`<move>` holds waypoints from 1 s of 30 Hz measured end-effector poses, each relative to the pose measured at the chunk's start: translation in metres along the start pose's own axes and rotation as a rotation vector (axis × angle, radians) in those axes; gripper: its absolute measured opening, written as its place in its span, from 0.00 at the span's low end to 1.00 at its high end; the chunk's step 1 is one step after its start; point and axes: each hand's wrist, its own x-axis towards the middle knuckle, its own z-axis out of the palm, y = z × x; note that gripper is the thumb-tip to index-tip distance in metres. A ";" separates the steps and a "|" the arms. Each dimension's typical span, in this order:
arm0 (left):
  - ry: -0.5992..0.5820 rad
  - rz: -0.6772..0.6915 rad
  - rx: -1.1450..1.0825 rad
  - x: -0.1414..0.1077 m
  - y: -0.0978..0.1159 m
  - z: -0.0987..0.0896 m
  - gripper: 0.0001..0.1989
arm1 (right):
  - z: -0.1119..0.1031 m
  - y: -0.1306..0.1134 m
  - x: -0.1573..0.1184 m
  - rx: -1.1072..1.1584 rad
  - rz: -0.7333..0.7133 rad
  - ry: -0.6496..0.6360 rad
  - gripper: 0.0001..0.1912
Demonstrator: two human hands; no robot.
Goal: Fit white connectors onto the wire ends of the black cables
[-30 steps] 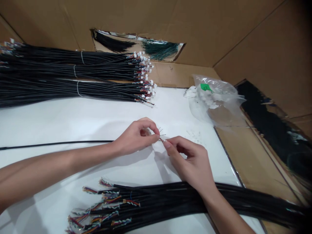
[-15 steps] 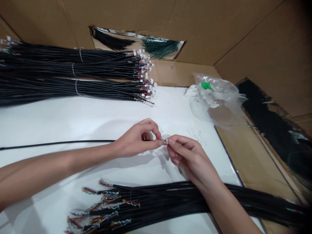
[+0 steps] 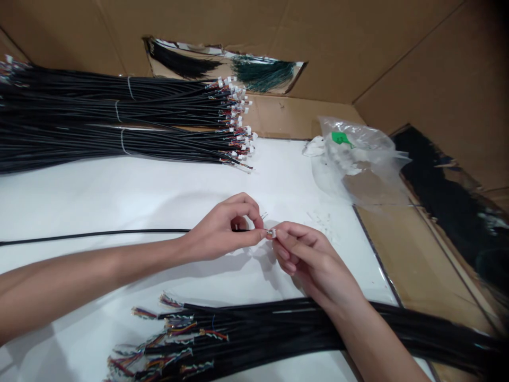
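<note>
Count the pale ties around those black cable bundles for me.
3, at upper left: the far tie around the rearmost bundle, the middle tie around the middle bundle, and the near tie around the front bundle there. Others may be hidden.

Slim black cable runs in from the left edge, almost straight, nearly level, partly hidden before its dark sheath shows again mid-scene. Just right of it, there's the small white connector, pinched, half covered, short wires at its left side, thin loose wire ends poking up farther back.
</note>
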 end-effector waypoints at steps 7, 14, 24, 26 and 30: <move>0.004 -0.012 -0.014 0.000 0.000 0.001 0.06 | 0.000 0.000 -0.001 -0.022 -0.003 0.012 0.15; 0.012 -0.014 -0.012 0.000 0.001 0.001 0.05 | 0.000 0.000 0.000 -0.023 -0.006 0.009 0.15; 0.009 0.016 0.005 0.000 0.000 0.001 0.05 | -0.002 0.001 -0.002 -0.077 -0.055 0.018 0.16; 0.008 0.031 0.021 0.001 0.000 0.001 0.04 | -0.003 0.001 -0.003 -0.171 -0.089 0.036 0.17; -0.004 0.059 0.067 0.001 0.000 0.000 0.04 | -0.003 0.001 -0.005 -0.394 -0.177 0.088 0.18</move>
